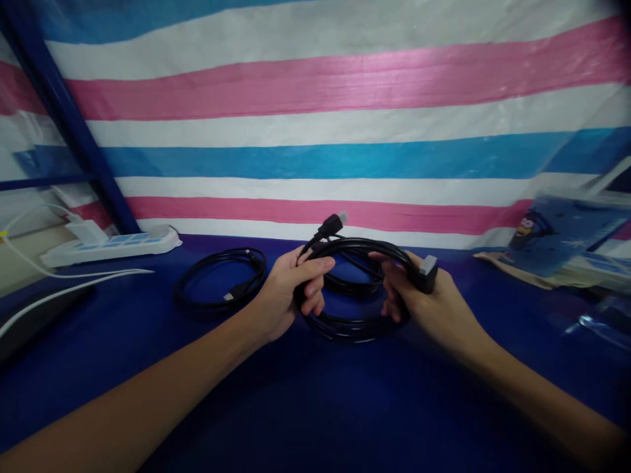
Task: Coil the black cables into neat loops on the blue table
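Note:
Between my two hands a coiled black cable point(352, 334) is held up over the blue table. My left hand point(290, 286) is closed round the left side of the loops, its thumb on top. One plug point(331, 225) of the cable sticks up beyond that thumb. On the right side, the fingers of my right hand point(428, 299) are wrapped round the loops, and a second plug point(426, 272) with a pale tip lies over that hand. Behind the held coil, another black coiled cable point(340, 287) rests on the table, partly hidden. A further black coiled cable point(197, 303) lies left of my left hand.
At the back left stands a white power strip point(116, 248) with a charger point(89, 230) plugged in and white cords point(73, 299). A dark flat object point(44, 318) lies below it. Plastic packets point(552, 236) sit at the right. A striped sheet point(315, 157) hangs behind the table point(315, 420).

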{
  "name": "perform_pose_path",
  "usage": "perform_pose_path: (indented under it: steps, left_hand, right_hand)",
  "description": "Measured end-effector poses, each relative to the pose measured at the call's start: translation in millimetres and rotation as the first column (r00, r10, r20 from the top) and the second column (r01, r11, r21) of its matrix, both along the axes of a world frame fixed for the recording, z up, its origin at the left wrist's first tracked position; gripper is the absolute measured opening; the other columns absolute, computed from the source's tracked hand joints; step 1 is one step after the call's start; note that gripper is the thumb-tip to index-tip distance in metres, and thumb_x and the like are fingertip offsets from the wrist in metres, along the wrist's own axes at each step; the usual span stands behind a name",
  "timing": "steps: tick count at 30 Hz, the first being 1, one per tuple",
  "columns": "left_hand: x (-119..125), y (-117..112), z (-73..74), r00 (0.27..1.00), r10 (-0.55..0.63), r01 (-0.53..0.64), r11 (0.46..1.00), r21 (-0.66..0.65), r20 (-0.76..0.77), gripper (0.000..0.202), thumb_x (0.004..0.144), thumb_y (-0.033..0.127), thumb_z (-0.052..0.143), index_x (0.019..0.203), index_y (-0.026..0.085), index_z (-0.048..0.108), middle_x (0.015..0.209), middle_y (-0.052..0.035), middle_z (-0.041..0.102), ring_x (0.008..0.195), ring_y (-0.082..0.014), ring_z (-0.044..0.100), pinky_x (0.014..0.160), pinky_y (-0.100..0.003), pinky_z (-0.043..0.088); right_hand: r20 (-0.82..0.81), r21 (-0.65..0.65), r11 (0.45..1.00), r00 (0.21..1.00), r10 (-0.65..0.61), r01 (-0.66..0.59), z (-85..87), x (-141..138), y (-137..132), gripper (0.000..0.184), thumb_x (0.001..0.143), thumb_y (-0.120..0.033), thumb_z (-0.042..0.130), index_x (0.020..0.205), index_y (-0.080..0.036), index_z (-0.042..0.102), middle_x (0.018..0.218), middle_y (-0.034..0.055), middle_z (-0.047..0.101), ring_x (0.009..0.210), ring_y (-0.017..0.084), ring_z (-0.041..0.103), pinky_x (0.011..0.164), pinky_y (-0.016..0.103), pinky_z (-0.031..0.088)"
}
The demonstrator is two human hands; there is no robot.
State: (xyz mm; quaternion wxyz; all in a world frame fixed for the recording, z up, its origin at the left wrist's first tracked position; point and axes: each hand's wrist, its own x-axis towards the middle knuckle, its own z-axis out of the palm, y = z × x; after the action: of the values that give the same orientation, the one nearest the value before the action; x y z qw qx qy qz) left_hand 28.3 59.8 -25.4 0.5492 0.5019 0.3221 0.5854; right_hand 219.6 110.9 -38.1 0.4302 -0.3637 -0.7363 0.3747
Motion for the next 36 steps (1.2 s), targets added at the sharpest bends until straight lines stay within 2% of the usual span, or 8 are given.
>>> perform_pose_path:
  steps: [5, 9, 14, 19, 25, 28, 32, 36]
  left_hand:
    - [-4, 1, 3.8, 0.978, 0.174, -0.164, 0.982, 0.094, -0.114, 0.041, 0.070, 0.016, 0.068, 0.063, 0.020, 0.028, 0.045, 0.0096, 0.041, 0.031, -0.0028, 0.032, 0.036, -0.019, 0.026]
    - [-4, -3, 0.0, 0.913, 0.298, -0.241, 0.945, 0.222, -0.278, 0.035, 0.070, 0.021, 0.071, 0.064, 0.019, 0.037, 0.046, 0.0090, 0.039, 0.037, -0.0023, 0.033, 0.039, -0.018, 0.022]
    - [-2, -3, -8.1, 0.957, 0.103, -0.082, 0.993, 0.088, -0.272, 0.027, 0.069, 0.025, 0.072, 0.066, 0.019, 0.046, 0.046, 0.0078, 0.039, 0.038, -0.0037, 0.029, 0.040, -0.020, 0.021]
    - [-7, 8, -14.0, 0.987, -0.058, 0.055, 0.998, -0.025, -0.149, 0.033, 0.075, 0.024, 0.064, 0.052, 0.019, 0.041, 0.041, 0.0094, 0.020, 0.037, -0.0048, 0.019, 0.044, -0.023, 0.026]
    - [-13, 8, -8.9, 0.952, -0.305, 0.305, 0.941, -0.148, 0.022, 0.054, 0.080, 0.033, 0.059, 0.044, 0.018, 0.021, 0.035, 0.0082, 0.018, 0.032, -0.0034, 0.017, 0.040, -0.022, 0.023]
    - [-12, 5, -5.7, 0.881, -0.440, 0.466, 0.872, -0.149, 0.175, 0.058, 0.080, 0.056, 0.053, 0.048, 0.018, 0.025, 0.036, 0.0089, 0.017, 0.031, -0.0032, 0.015, 0.038, -0.021, 0.018]
    - [-8, 1, -5.9, 0.836, -0.470, 0.537, 0.806, -0.247, 0.284, 0.065, 0.080, 0.072, 0.037, 0.046, 0.018, 0.021, 0.034, 0.0087, 0.012, 0.029, -0.0035, 0.011, 0.035, -0.020, 0.015]
    - [2, -7, -2.1, 0.836, -0.502, 0.549, 0.766, -0.334, 0.225, 0.062, 0.083, 0.065, 0.039, 0.046, 0.018, 0.023, 0.034, 0.0090, 0.013, 0.029, -0.0029, 0.012, 0.035, -0.019, 0.018]
  right_hand:
    - [0.177, 0.362, 0.931, 0.977, -0.122, 0.050, 2.1, 5, -1, 0.022, 0.088, -0.028, 0.050, 0.106, -0.019, 0.059, 0.087, 0.0053, 0.065, 0.078, 0.019, 0.061, 0.069, 0.032, 0.048]
    - [0.082, 0.305, 0.949, 0.995, 0.054, -0.077, 4.3, 3, -7, 0.026, 0.087, -0.023, 0.051, 0.113, -0.023, 0.056, 0.087, 0.0024, 0.065, 0.077, 0.016, 0.062, 0.069, 0.029, 0.048]
    - [-0.072, -0.033, 0.985, 0.984, 0.166, -0.168, 4.2, 4, -6, 0.018, 0.086, -0.031, 0.055, 0.098, -0.018, 0.058, 0.061, -0.0025, 0.057, 0.047, 0.010, 0.051, 0.048, 0.023, 0.040]
    - [-0.144, -0.187, 0.949, 0.963, 0.227, -0.252, -3.8, 0, -3, 0.025, 0.086, -0.039, 0.057, 0.085, -0.015, 0.061, 0.063, 0.0008, 0.059, 0.057, 0.010, 0.054, 0.053, 0.022, 0.038]
    - [-0.094, -0.136, 0.986, 0.992, 0.087, -0.100, -2.4, -4, -7, 0.033, 0.089, -0.048, 0.048, 0.092, -0.016, 0.056, 0.047, -0.0038, 0.052, 0.041, 0.011, 0.048, 0.045, 0.024, 0.036]
    - [-0.003, 0.056, 0.998, 1.000, -0.026, 0.026, 3.0, -1, -6, 0.032, 0.088, -0.045, 0.051, 0.094, -0.015, 0.059, 0.066, 0.0019, 0.061, 0.054, 0.013, 0.057, 0.053, 0.025, 0.044]
    - [0.057, 0.282, 0.959, 0.998, -0.013, -0.003, 10.7, 5, -6, 0.031, 0.090, -0.032, 0.049, 0.116, -0.017, 0.055, 0.089, 0.0059, 0.065, 0.080, 0.016, 0.062, 0.070, 0.027, 0.049]
    - [0.136, 0.291, 0.956, 0.991, 0.004, -0.043, 21.6, 11, -14, 0.038, 0.087, -0.032, 0.054, 0.123, -0.018, 0.052, 0.064, -0.0005, 0.060, 0.055, 0.013, 0.057, 0.049, 0.023, 0.045]
